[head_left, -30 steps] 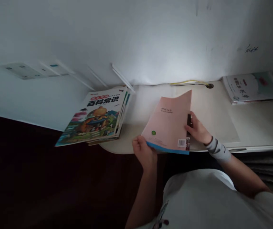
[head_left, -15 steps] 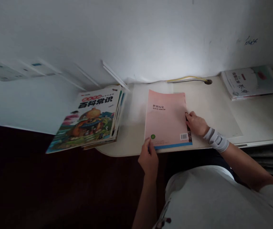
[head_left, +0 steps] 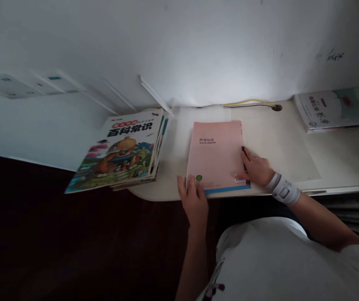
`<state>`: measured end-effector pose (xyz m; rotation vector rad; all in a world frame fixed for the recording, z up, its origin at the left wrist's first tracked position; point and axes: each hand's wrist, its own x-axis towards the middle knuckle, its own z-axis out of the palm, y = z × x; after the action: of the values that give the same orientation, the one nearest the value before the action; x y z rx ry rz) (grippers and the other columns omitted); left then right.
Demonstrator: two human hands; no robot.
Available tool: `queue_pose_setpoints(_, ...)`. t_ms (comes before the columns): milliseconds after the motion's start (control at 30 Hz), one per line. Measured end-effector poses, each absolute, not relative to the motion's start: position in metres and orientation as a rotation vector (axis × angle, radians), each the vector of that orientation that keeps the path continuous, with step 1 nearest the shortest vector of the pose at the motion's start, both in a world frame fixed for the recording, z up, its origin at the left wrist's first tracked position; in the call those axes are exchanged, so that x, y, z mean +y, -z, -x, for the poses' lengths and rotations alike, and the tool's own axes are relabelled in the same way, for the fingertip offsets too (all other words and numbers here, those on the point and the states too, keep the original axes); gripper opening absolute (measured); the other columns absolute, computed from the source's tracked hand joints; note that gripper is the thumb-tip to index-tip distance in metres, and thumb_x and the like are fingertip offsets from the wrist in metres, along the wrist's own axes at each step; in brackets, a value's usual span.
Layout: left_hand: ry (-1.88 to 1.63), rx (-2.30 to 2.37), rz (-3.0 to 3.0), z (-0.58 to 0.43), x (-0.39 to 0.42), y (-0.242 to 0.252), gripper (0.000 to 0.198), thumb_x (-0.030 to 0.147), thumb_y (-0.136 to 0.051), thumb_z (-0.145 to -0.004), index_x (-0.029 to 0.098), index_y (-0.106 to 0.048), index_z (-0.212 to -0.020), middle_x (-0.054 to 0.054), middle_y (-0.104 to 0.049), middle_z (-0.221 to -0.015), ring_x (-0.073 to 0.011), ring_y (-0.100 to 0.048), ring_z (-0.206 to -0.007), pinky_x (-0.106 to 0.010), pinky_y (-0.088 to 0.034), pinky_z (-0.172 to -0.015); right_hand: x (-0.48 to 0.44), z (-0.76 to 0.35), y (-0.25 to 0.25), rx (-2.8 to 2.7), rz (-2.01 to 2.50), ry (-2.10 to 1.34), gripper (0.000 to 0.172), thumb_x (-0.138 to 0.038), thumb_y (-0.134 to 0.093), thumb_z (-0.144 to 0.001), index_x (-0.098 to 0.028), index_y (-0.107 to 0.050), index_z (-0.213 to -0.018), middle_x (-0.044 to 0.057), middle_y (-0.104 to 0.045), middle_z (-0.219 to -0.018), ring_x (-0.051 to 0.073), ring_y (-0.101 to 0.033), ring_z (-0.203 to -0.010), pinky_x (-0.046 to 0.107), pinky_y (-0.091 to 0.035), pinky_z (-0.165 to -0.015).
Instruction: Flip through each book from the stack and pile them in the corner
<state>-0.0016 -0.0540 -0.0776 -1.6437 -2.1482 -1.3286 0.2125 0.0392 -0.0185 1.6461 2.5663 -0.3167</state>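
Note:
A pink book point(head_left: 217, 154) with a blue strip along its near edge lies flat on the white desk point(head_left: 280, 154) in front of me. At its lower left corner is my left hand point(head_left: 194, 205), fingers spread, the fingertips touching the book's edge. My right hand point(head_left: 257, 168) rests against the book's right edge with fingers stretched out, and the thumb lies over the barcode. A dark, patterned strip shows beneath the book on that side. Around my right wrist is a grey band point(head_left: 284, 190).
To the left, a stack of picture books point(head_left: 123, 146) overhangs the desk's rounded end. More books point(head_left: 332, 108) lie at the back right. A yellow cable point(head_left: 248, 101) runs along the wall to a hole point(head_left: 276, 108) in the desk.
The pink book now lies flatter and slightly further left. My left hand's fingers have opened from a pinch on its corner. My right hand's fingers have spread out.

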Motion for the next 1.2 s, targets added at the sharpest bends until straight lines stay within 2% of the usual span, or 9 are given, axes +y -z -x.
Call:
queue_pose_setpoints(67,1.217,-2.107,1.648,0.000,-0.056,0.071,0.038,0.036,-0.052,-0.090,0.013,-0.064,-0.116,-0.021,-0.036,-0.149,-0.0313,-0.033,-0.138,-0.051,-0.031,-0.110,0.038,-0.211,0.020,2.569,-1.666,0.312,0.089,-0.071,-0.038,-0.084,-0.009,-0.029,-0.147,0.022,-0.020,-0.155,0.034,-0.054,-0.116,0.043,-0.052,-0.083)
queue_pose_setpoints(200,0.941,-2.211,1.710,-0.002,-0.061,0.060,0.046,0.045,-0.047,-0.091,0.018,-0.060,-0.125,-0.018,-0.044,-0.144,-0.0359,-0.020,-0.143,-0.065,-0.014,-0.111,0.037,-0.212,0.021,2.606,-1.659,0.308,0.086,-0.067,-0.045,-0.084,-0.009,-0.030,-0.147,0.021,-0.024,-0.154,0.033,-0.056,-0.112,0.041,-0.052,-0.079)
queue_pose_setpoints(333,0.572,-2.333,1.989,0.001,-0.060,0.059,0.062,0.056,-0.038,-0.091,0.014,-0.051,-0.134,-0.023,-0.046,-0.141,-0.0382,-0.032,-0.138,-0.066,-0.019,-0.108,0.032,-0.214,0.014,2.672,-1.589,0.215,0.072,-0.059,-0.049,-0.086,-0.010,-0.043,-0.139,0.022,-0.038,-0.147,0.031,-0.055,-0.109,0.040,-0.048,-0.079)
queue_pose_setpoints(433,0.368,-2.343,2.057,0.004,-0.059,0.062,0.063,0.055,-0.035,-0.092,0.012,-0.046,-0.138,-0.024,-0.042,-0.144,-0.0372,-0.035,-0.136,-0.064,-0.024,-0.107,0.022,-0.207,0.005,2.825,-1.365,0.118,0.050,-0.051,-0.050,-0.089,-0.011,-0.060,-0.117,0.019,-0.059,-0.122,0.029,-0.054,-0.106,0.040,-0.043,-0.084)
queue_pose_setpoints(567,0.339,-2.334,2.067,0.005,-0.060,0.063,0.062,0.052,-0.038,-0.093,0.011,-0.044,-0.139,-0.024,-0.040,-0.145,-0.0375,-0.035,-0.136,-0.061,-0.026,-0.107,0.008,-0.185,0.004,2.954,-1.046,0.125,0.044,-0.048,-0.057,-0.086,-0.009,-0.064,-0.105,0.018,-0.064,-0.107,0.028,-0.054,-0.103,0.037,-0.043,-0.085)
queue_pose_setpoints(700,0.460,-2.370,2.052,0.009,-0.064,0.061,0.062,0.052,-0.037,-0.092,0.012,-0.045,-0.138,-0.022,-0.038,-0.147,-0.0380,-0.030,-0.139,-0.062,-0.026,-0.107,0.003,-0.171,0.008,2.925,-1.038,0.126,0.035,-0.038,-0.064,-0.084,-0.007,-0.066,-0.101,0.018,-0.064,-0.105,0.028,-0.056,-0.101,0.036,-0.047,-0.077)
queue_pose_setpoints(933,0.804,-2.486,1.936,0.020,-0.068,0.059,0.067,0.058,-0.038,-0.090,0.014,-0.040,-0.141,-0.022,-0.031,-0.151,-0.0359,-0.021,-0.143,-0.062,-0.021,-0.109,0.005,-0.175,0.008,2.929,-1.060,0.217,0.028,-0.037,-0.060,-0.087,-0.011,-0.069,-0.093,0.015,-0.066,-0.101,0.025,-0.059,-0.098,0.032,-0.047,-0.074)
queue_pose_setpoints(1067,1.267,-2.421,1.795,0.021,-0.071,0.062,0.074,0.057,-0.035,-0.091,0.010,-0.026,-0.147,-0.023,-0.025,-0.153,-0.0298,-0.017,-0.144,-0.052,-0.017,-0.115,0.005,-0.178,0.010,2.971,-1.131,0.386,0.024,-0.023,-0.046,-0.093,-0.014,-0.067,-0.086,0.011,-0.068,-0.093,0.020,-0.061,-0.089,0.028,-0.044,-0.071)
queue_pose_setpoints(1200,1.791,-2.396,1.732,0.006,-0.062,0.064,0.073,0.060,-0.030,-0.092,0.017,-0.019,-0.150,-0.019,-0.026,-0.154,-0.0240,-0.024,-0.143,-0.042,-0.022,-0.116,0.005,-0.185,0.016,2.991,-1.408,0.662,0.018,-0.014,-0.045,-0.085,-0.016,-0.062,-0.079,0.005,-0.065,-0.078,0.013,-0.057,-0.068,0.024,-0.039,-0.064)
